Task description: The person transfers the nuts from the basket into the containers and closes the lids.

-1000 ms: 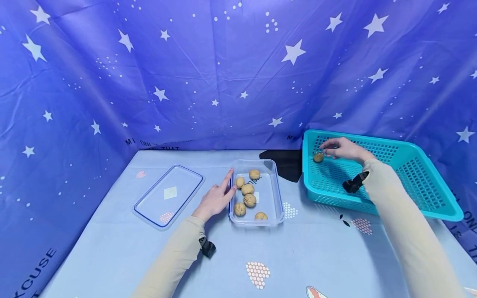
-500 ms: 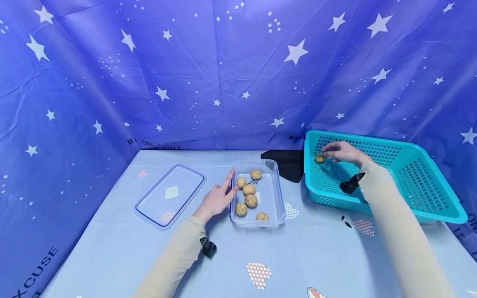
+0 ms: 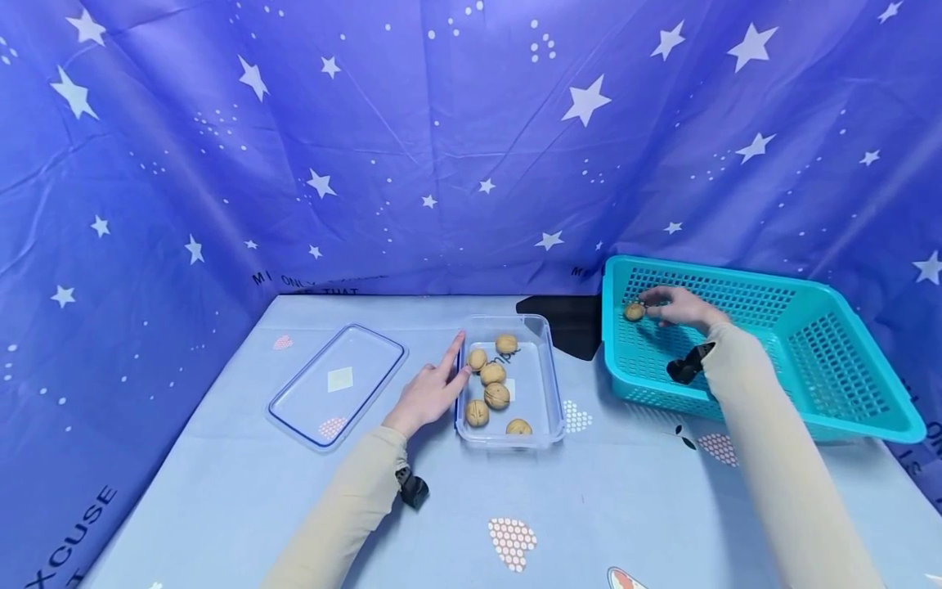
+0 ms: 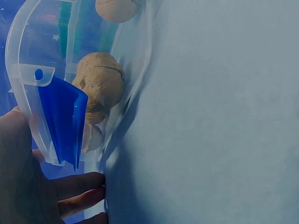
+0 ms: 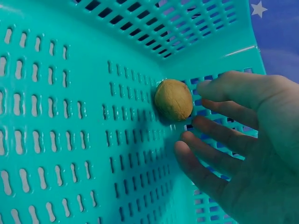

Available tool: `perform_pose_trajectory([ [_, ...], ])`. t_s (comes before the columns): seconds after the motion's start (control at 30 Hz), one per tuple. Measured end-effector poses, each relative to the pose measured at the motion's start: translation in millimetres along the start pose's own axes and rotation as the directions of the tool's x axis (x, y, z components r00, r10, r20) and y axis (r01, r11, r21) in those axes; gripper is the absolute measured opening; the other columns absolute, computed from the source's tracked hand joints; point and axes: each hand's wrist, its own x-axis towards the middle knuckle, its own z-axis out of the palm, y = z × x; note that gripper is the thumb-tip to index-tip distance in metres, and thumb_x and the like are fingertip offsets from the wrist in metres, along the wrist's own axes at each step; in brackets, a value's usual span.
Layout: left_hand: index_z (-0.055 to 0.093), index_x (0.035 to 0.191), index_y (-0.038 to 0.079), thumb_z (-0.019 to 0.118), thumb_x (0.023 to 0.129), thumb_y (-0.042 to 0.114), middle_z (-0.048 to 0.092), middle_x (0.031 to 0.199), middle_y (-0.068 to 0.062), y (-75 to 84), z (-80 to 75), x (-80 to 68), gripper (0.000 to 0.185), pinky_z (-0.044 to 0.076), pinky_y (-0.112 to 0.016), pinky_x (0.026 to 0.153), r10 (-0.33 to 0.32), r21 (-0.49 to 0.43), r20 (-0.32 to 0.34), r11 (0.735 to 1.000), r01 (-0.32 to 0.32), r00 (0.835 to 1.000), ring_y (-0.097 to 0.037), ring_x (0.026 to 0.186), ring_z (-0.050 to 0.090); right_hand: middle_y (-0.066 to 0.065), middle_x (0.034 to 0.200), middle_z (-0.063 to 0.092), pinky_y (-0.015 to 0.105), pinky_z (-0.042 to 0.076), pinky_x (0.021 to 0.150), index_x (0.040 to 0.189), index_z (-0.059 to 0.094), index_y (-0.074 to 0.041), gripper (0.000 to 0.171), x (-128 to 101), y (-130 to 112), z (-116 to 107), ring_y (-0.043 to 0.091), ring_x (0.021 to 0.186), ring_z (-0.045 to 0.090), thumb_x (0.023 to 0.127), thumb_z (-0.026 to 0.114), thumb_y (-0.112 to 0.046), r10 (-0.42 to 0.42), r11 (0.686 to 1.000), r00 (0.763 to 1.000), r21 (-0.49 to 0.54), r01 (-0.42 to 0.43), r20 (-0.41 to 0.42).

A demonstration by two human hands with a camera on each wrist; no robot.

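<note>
A brown walnut (image 3: 634,312) lies in the far left corner of the turquoise basket (image 5: 93,102). Right beside it is my right hand (image 3: 679,308), fingers spread and slightly bent; in the right wrist view the fingertips (image 5: 205,87) hover near the nut without wrapping round it. My left hand (image 3: 428,394) rests at the left side of a clear plastic box (image 3: 553,372), index finger and thumb touching its rim. Several walnuts (image 3: 496,396) sit inside that box. The left wrist view shows a blue latch (image 4: 65,121) on the box's side, with walnuts (image 4: 100,79) behind the wall.
A clear lid (image 3: 353,409) with a blue edge lies flat to the left of the box. Between box and basket, a black flat shape (image 3: 562,323) shows at the table's back. A blue star-patterned curtain (image 3: 441,147) hangs behind the patterned tablecloth (image 3: 412,548).
My right hand has lowered slightly and shifted a little left towards the walnut in the basket. The left hand stays on the box's rim. The head view has shifted slightly.
</note>
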Motion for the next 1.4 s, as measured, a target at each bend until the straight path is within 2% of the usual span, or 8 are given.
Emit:
perform_pose_trajectory([
  [0.17,0.009,0.156,0.037,0.035,0.101,0.05,0.049,0.136,-0.027,-0.2,-1.4,-0.7,0.062,0.046,-0.06,0.085,-0.006,0.008,0.0,1.0,0.006,1.0,-0.045,0.117,0.05,0.037,0.142,0.027,0.053,0.047,0.091,0.143,0.028,0.013,0.055,4.1,-0.1,2.8,0.05,0.121,0.041,0.099,0.05,-0.011,0.013,1.0,0.999,-0.003,-0.013,0.034],
  [0.4,0.008,0.156,0.037,0.035,0.101,0.051,0.052,0.135,-0.024,0.6,-0.6,0.9,0.062,0.048,-0.057,0.083,-0.005,0.016,0.005,1.0,0.005,1.0,-0.043,0.116,0.052,0.036,0.144,0.025,0.054,0.047,0.091,0.143,0.03,0.012,0.055,8.4,1.7,7.2,0.051,0.122,0.04,0.098,0.052,-0.011,0.014,1.0,0.996,-0.027,-0.011,0.085],
  [0.5,0.009,0.156,0.036,0.035,0.101,0.051,0.053,0.135,-0.022,1.0,-0.4,1.7,0.062,0.048,-0.057,0.083,-0.004,0.013,0.005,1.0,0.004,1.0,-0.043,0.116,0.052,0.036,0.141,0.029,0.054,0.048,0.089,0.142,0.034,0.01,0.053,9.3,2.8,9.4,0.048,0.119,0.043,0.098,0.053,-0.012,-0.009,0.999,0.993,-0.032,0.013,0.118],
  [0.6,0.009,0.156,0.037,0.035,0.101,0.051,0.053,0.136,-0.02,1.2,-0.3,1.9,0.062,0.048,-0.057,0.083,-0.003,0.016,0.003,1.0,0.003,1.0,-0.043,0.116,0.052,0.034,0.135,0.035,0.05,0.05,0.084,0.139,0.039,0.009,0.049,10.6,3.6,10.6,0.043,0.108,0.049,0.097,0.055,-0.01,-0.014,0.999,0.989,-0.031,0.019,0.147],
  [0.8,0.007,0.155,0.04,0.034,0.101,0.052,0.054,0.136,-0.018,1.4,0.3,0.9,0.062,0.048,-0.057,0.084,-0.005,0.018,0.003,1.0,0.005,1.0,-0.042,0.117,0.052,0.032,0.125,0.046,0.042,0.049,0.073,0.132,0.047,0.012,0.041,12.4,3.2,11.3,0.03,0.089,0.052,0.094,0.055,-0.004,-0.015,0.997,0.994,-0.069,0.022,0.107],
  [0.97,0.007,0.155,0.04,0.035,0.101,0.052,0.053,0.137,-0.018,0.7,1.2,0.4,0.062,0.047,-0.058,0.085,-0.004,0.014,-0.003,1.0,0.004,1.0,-0.042,0.118,0.051,0.03,0.121,0.052,0.043,0.05,0.076,0.131,0.049,0.012,0.042,11.8,0.7,12.4,0.031,0.091,0.055,0.094,0.057,-0.007,-0.016,0.997,0.997,-0.07,0.021,0.071],
  [1.13,0.008,0.155,0.039,0.034,0.1,0.052,0.051,0.137,-0.023,0.4,1.6,0.4,0.062,0.046,-0.059,0.086,-0.007,0.012,-0.001,1.0,0.008,1.0,-0.043,0.117,0.051,0.029,0.124,0.052,0.042,0.048,0.075,0.131,0.051,0.009,0.041,7.9,-2.3,10.5,0.032,0.094,0.053,0.094,0.058,-0.007,-0.041,0.998,0.999,-0.047,0.042,0.014],
  [1.4,0.008,0.155,0.039,0.035,0.1,0.053,0.048,0.137,-0.027,-0.3,2.0,0.9,0.063,0.044,-0.061,0.088,-0.008,0.009,0.003,1.0,0.008,1.0,-0.046,0.117,0.05,0.031,0.132,0.046,0.054,0.045,0.092,0.136,0.046,0.008,0.044,2.2,-10.2,5.3,0.043,0.111,0.051,0.097,0.056,-0.01,-0.045,0.999,0.999,0.025,0.045,-0.023],
])
